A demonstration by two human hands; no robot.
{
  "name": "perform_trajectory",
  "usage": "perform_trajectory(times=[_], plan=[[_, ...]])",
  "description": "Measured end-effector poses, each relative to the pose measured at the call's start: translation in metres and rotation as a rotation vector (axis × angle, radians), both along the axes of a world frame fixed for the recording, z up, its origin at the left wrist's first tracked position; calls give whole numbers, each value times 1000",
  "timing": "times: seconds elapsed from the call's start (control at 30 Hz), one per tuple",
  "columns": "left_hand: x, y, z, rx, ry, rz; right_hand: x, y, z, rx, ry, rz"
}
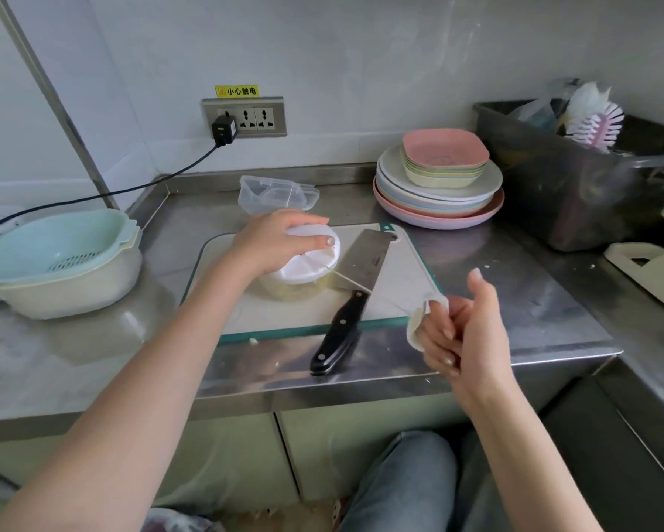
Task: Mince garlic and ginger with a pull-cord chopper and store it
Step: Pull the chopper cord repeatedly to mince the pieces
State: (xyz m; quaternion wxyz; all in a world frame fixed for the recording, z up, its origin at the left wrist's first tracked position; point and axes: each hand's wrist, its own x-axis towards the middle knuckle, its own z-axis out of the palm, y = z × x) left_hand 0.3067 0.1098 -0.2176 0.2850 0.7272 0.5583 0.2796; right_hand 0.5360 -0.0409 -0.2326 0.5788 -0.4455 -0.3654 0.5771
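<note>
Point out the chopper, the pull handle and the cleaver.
chopper (303, 272): head view, on its white lid.
pull handle (418, 324): head view, on the white grip in the right hand.
cleaver (367, 259): head view, on the flat of the blade.

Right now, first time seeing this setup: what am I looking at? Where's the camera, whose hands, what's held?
No machine here: one wide-angle camera worn on a person's head looks down at their two bare hands.

The left hand presses down on the white lid of the pull-cord chopper, which stands on the cutting board.

The right hand grips the white pull handle; its cord runs taut back to the lid.

A cleaver lies on the board, its black handle overhanging the front edge. Behind sits a clear storage box. On the steel counter a colander bowl sits left and stacked plates back right.
</note>
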Motion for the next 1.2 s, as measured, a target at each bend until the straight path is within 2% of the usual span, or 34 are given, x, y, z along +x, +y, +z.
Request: perform_trajectory(times=[0.07,0.17,0.23,0.27,0.37,0.43,0.47,0.57,0.63,0.7,0.77,0.83,0.9,1.0,1.07,1.1,1.2], plan=[[0,0,-2,20,5,4,-12,15,-2,-37,-104,33],[1,-1,-4,36,22,-7,-50,31,4,23,-266,349],[1,-2,-2,38,20,-14,-54,25,2,64,-259,426],[0,-2,-1,32,14,-14,-46,16,2,46,-230,390],[0,-2,0,8,23,-17,0,-6,-8,8,4,45],[1,-2,0,16,24,-2,15,-5,-10,-16,13,-53],[2,-2,1,16,18,4,12,2,-9,-35,-32,-1],[4,-3,-1,17,-1,2,-33,21,3,15,-159,369],[3,-4,-2,32,12,-10,-56,23,6,56,-192,484],[2,-4,-1,25,13,-10,-47,16,8,83,-140,376],[3,-4,1,2,16,-24,-18,7,3,42,42,119],[3,-4,1,2,14,-25,2,4,-3,-8,75,-80],[3,-4,1,6,-3,-19,-9,14,-4,-33,-69,-11],[4,-5,0,13,-7,-32,-51,26,7,23,-172,352],[4,-5,0,17,2,-29,-55,23,8,39,-177,366],[4,-6,0,13,4,-26,-46,16,7,12,-163,267],[3,-4,1,-6,15,-27,-1,-8,-5,18,-7,-209]])
